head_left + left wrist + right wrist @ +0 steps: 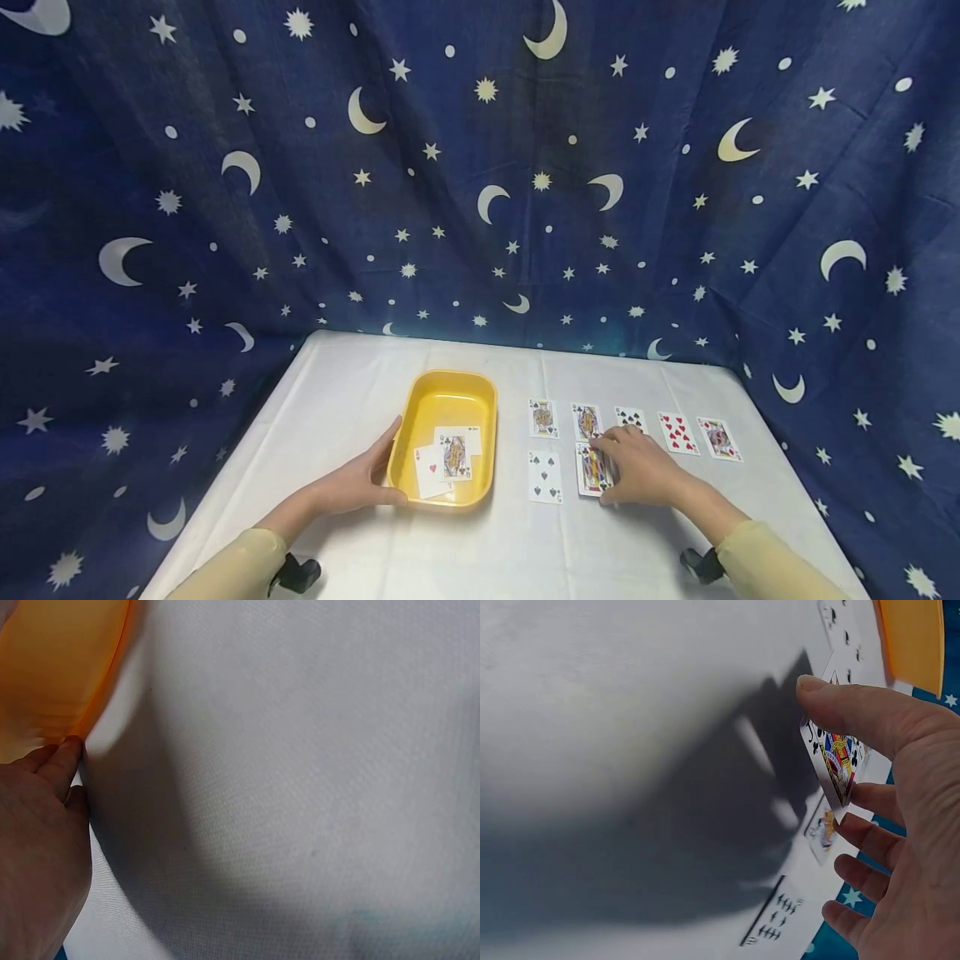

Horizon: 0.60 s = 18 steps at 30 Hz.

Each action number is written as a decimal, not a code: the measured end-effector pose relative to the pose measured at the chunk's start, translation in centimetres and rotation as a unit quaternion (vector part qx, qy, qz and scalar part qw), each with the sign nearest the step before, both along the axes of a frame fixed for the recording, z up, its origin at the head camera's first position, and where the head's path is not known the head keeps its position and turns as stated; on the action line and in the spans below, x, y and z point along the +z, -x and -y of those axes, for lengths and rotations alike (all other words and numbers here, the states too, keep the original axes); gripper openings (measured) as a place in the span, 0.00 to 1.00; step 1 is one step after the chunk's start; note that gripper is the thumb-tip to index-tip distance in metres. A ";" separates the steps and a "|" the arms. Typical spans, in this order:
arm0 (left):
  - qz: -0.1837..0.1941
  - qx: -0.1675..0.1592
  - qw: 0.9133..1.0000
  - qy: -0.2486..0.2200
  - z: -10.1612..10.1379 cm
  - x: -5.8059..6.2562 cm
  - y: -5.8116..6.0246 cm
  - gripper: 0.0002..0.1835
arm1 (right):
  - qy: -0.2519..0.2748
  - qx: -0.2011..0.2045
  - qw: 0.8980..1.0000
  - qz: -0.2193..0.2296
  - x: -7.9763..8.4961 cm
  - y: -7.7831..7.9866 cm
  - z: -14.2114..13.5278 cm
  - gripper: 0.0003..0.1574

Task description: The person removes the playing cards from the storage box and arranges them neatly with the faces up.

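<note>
At the left of the table, my left hand holds the yellow tray by its near left side, thumb at the front corner and fingers along the rim. Inside lie an ace of hearts, a queen of clubs and a mostly covered card. My right hand pinches a small stack of playing cards between thumb and fingers, a jack of clubs face up on top. In the right wrist view the stack is tilted, its white edge showing.
Face-up cards make a row behind the right hand: a black face card, another, a black number card partly hidden, a hearts card and a red face card. A spades card lies left of the stack.
</note>
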State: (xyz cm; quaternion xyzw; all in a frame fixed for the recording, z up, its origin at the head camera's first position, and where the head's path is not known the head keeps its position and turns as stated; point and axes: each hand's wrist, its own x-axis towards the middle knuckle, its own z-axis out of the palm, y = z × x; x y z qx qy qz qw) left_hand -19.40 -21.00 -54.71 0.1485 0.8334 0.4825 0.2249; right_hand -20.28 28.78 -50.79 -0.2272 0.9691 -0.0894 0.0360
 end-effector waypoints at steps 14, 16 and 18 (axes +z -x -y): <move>-0.008 -0.004 1.000 -0.004 0.0 0.0 0.0 0.69 | -0.002 -0.004 1.000 0.009 -0.9 -1.1 -0.3 0.54; -0.005 -0.005 1.000 -0.006 0.0 -0.1 0.1 0.69 | -0.004 -0.003 1.000 0.009 -0.9 -1.1 -0.3 0.54; -0.002 -0.004 1.000 -0.006 0.0 -0.1 0.1 0.69 | -0.005 -0.002 1.000 0.010 -1.0 -1.1 -0.3 0.54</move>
